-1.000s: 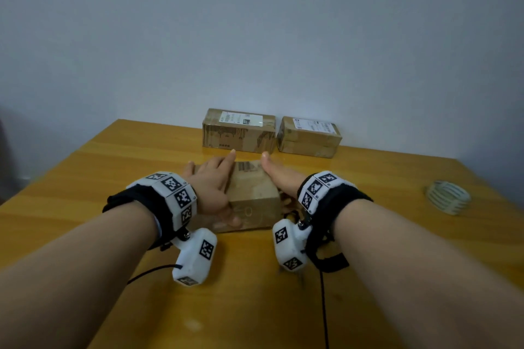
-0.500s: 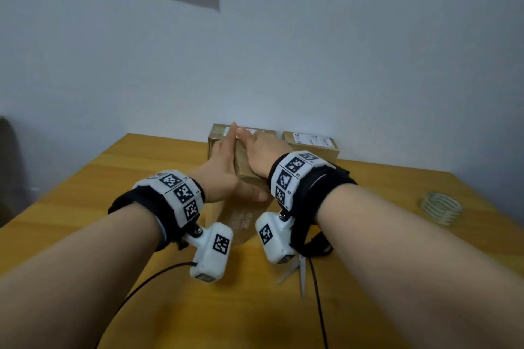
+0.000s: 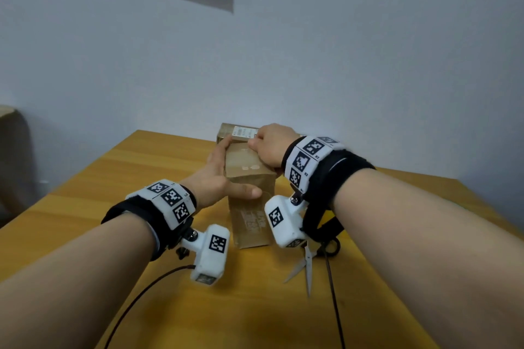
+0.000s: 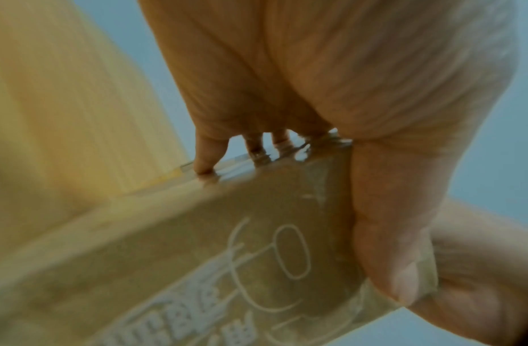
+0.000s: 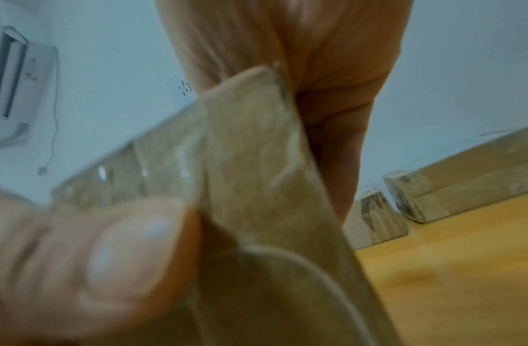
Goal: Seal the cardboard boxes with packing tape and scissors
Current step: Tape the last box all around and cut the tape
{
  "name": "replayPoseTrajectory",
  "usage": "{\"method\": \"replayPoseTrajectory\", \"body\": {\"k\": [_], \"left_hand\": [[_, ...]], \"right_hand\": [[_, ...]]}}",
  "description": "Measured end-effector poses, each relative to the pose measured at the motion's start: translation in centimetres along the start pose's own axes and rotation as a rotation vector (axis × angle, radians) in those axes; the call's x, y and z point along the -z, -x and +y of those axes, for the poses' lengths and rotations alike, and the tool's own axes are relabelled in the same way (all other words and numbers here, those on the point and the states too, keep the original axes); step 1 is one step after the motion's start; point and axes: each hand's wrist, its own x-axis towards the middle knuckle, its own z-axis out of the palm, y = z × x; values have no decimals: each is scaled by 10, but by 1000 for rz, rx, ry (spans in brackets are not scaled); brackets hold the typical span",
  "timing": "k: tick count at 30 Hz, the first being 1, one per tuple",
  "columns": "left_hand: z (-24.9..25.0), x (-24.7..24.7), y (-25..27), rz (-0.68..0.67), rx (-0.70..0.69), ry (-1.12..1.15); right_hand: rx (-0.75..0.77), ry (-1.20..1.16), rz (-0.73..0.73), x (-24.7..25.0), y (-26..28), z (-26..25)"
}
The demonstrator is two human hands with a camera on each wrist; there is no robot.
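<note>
Head view: both hands (image 3: 215, 176) round upright box (image 3: 249, 207)

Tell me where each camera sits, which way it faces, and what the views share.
Head: worn on the head, looking forward and down at the table; both forearms, left hand, right hand, scissors.
Left wrist: looks along the palm at fingers and thumb gripping the upright box.
Right wrist: looks along the fingers at a corner of that box; two more boxes behind.
Shared: all three show the held box.

Bare forearms wear black wrist straps (image 3: 133, 208) with white marker-printed bands (image 3: 309, 160), white camera housings (image 3: 211, 253) and thin dark cables (image 3: 333, 295).
</note>
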Motion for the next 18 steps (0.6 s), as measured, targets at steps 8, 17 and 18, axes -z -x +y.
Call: {"method": "replayPoseTrajectory", "body": {"k": [8, 17, 18], "left_hand": [[6, 7, 6, -74, 31, 64], [-30, 25, 19, -122, 392, -317], [-32, 30, 21, -128, 411, -340]], "right_hand": [[24, 261, 56, 4, 10, -25], [44, 100, -191, -43, -1, -23], [16, 90, -229, -52, -4, -20]]}}
